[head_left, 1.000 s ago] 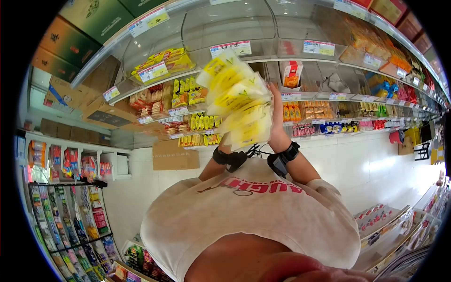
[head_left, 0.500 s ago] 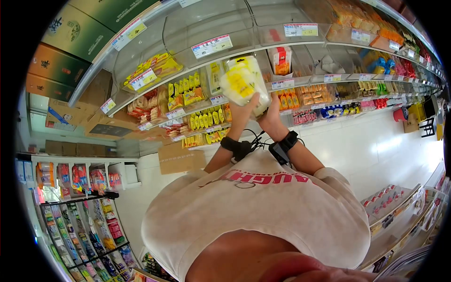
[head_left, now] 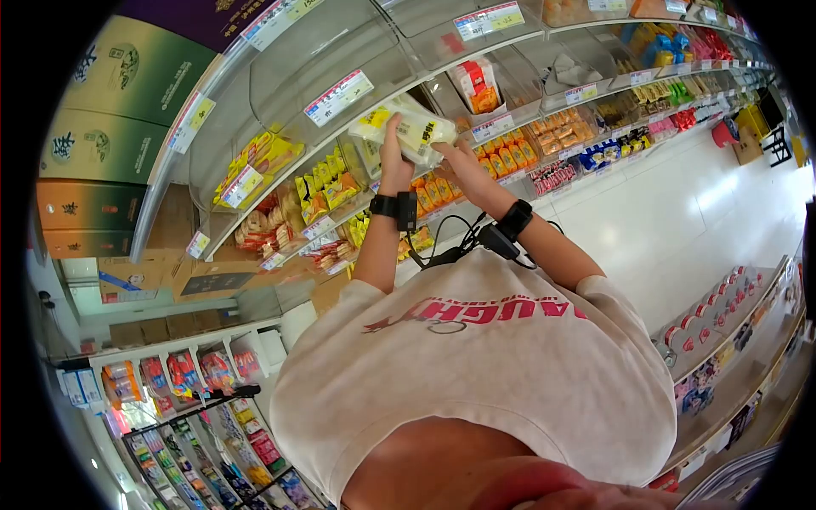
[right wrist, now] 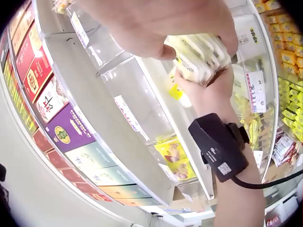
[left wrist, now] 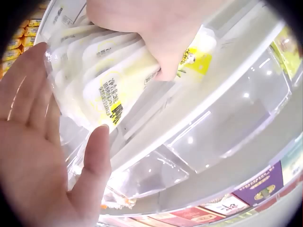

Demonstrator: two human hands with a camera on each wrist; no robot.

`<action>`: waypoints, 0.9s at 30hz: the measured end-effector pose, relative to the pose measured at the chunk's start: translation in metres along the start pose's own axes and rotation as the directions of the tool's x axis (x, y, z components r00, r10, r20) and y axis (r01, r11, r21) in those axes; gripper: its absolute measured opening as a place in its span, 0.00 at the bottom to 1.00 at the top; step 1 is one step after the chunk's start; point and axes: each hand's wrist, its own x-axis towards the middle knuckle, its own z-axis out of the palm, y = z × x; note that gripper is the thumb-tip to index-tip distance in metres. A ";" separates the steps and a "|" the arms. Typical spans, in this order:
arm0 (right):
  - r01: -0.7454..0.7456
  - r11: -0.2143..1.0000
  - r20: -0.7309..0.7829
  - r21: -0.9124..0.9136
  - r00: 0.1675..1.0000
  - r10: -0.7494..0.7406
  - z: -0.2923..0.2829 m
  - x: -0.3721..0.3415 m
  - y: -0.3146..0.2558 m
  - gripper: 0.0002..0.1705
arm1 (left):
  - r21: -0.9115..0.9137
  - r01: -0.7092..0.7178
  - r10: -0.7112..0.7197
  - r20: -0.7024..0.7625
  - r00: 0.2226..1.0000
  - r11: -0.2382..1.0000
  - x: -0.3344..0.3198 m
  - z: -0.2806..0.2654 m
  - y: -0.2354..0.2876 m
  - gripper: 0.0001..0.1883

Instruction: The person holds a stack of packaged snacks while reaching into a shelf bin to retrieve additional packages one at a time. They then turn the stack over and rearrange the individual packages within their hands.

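My left hand [head_left: 394,161] grips a fanned stack of flat white-and-yellow plastic packs [head_left: 425,136], held at the shelf front. Its thumb presses on the top pack, seen in the left wrist view. My right hand [head_left: 466,167] is at the stack's right edge. In the left wrist view, that right hand [left wrist: 40,151] has nearly straight fingers along the packs' edges, with the thumb spread away from them. The right wrist view shows the packs [right wrist: 201,56] between its thumb and fingers. A similar white pack [right wrist: 250,40] stands in the shelf compartment beside them.
Clear bins with price tags [head_left: 340,97] run along the shelf. A red-and-white box [head_left: 478,85] stands right of the packs, with orange snack packets [head_left: 510,155] below. Yellow bags [head_left: 255,166] lie left. Green boxes [head_left: 127,76] are stacked at far left. Cables [head_left: 450,234] hang between my wrists.
The fanned packs were lifted in front of the shelf, then lowered and gathered, and now sit lower at the shelf front. My left hand has moved up and left; the head view has turned.
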 end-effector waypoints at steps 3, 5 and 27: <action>0.057 0.998 -0.001 0.034 0.998 -0.057 0.005 0.017 0.008 0.27 | -0.003 0.029 -0.028 0.044 0.999 1.000 0.018 -0.005 0.002 0.21; 0.071 0.997 -0.029 0.033 0.997 -0.070 0.014 0.027 0.010 0.25 | 0.040 0.003 -0.006 0.080 0.997 0.999 0.029 -0.005 0.009 0.21; 0.411 0.899 0.103 -0.152 0.911 -0.399 0.040 0.193 0.042 0.34 | 0.578 -0.265 0.134 0.259 0.957 0.772 0.211 -0.133 -0.026 0.23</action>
